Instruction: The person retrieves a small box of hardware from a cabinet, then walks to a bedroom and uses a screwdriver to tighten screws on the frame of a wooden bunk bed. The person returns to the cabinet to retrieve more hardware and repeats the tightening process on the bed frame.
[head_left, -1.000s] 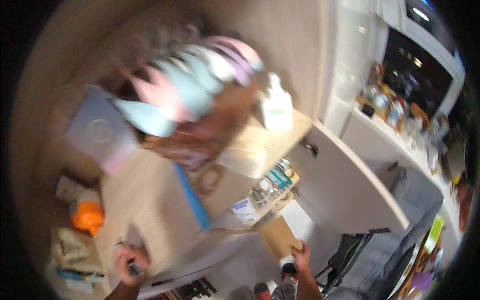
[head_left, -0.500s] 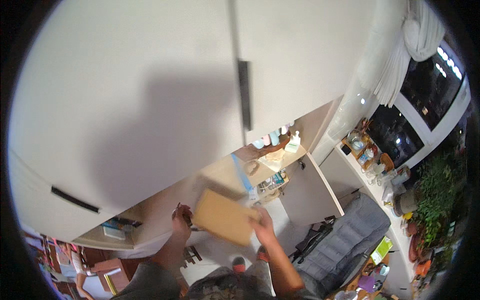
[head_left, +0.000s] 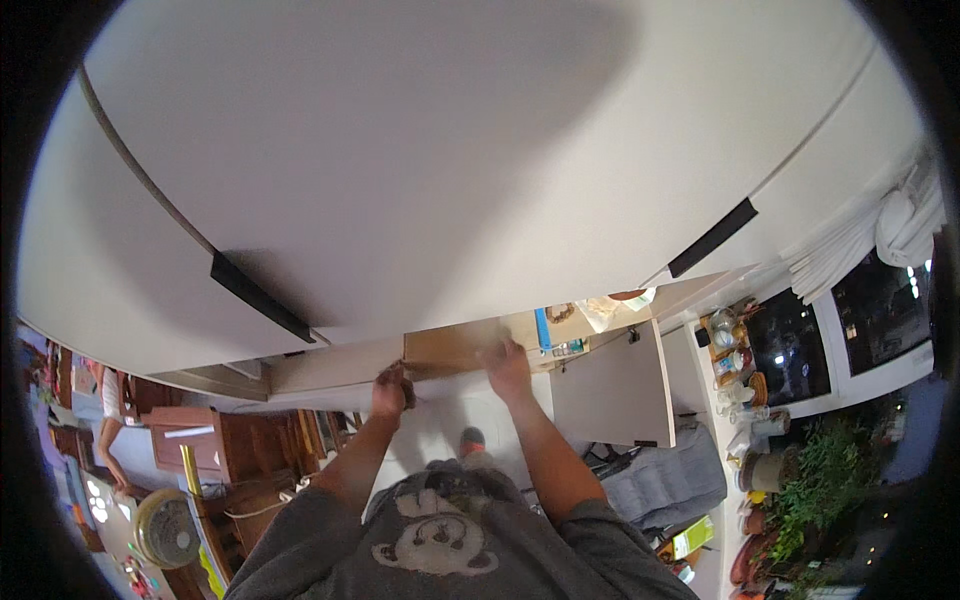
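Observation:
A flat, light-brown box [head_left: 450, 350], which looks like cardboard, is at the shelf opening below the white upper cabinets. My right hand [head_left: 507, 370] grips its right end, the fingers blurred by motion. At its lower left corner is my left hand [head_left: 393, 390], closed with the fingers curled against the box edge. Whether that hand also holds something small cannot be made out. The far side of the box is hidden under the cabinet front. Next to the right hand on the shelf [head_left: 575, 328] lie a blue strip [head_left: 543, 330] and a ring-shaped brown item [head_left: 561, 312].
An open cabinet door [head_left: 610, 390] juts out to the right. Behind it stands a grey cushioned chair [head_left: 675, 480]. Black handles [head_left: 262, 298] mark the upper cabinets. Wooden furniture [head_left: 250, 450] and a round fan [head_left: 167, 530] are at left, potted plants [head_left: 820, 480] by the window.
The box has gone from tilted in front of the cabinet up to the shelf opening, with both hands following. The view has shifted left and closer to the cabinet doors.

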